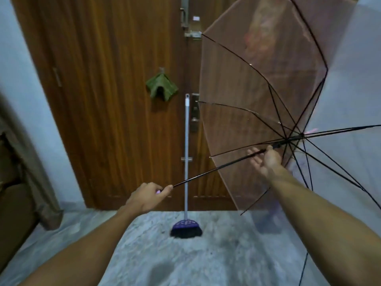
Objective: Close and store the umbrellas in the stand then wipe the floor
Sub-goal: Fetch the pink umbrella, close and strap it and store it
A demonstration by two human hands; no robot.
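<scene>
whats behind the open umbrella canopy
Through the see-through umbrella canopy the wooden door and its lock plate show dimly. A blurred reddish patch sits near the top; what it is cannot be told.

Two bare forearms come into the head view from the lower edge, one on each side. No sleeve or cuff shows on either arm, so both are uncovered from the frame edge to the wrist. The left hand (pixel 147 198) wears no glove, and no watch, band or bracelet sits at its wrist. The right hand (pixel 266 161) is likewise ungloved, with a bare wrist. No ring can be made out on the fingers that show, though they are small and a little blurred. Both forearms look slender and smooth, without visible marks or tattoos. Nothing else of the person's body or clothing is in view.
</scene>
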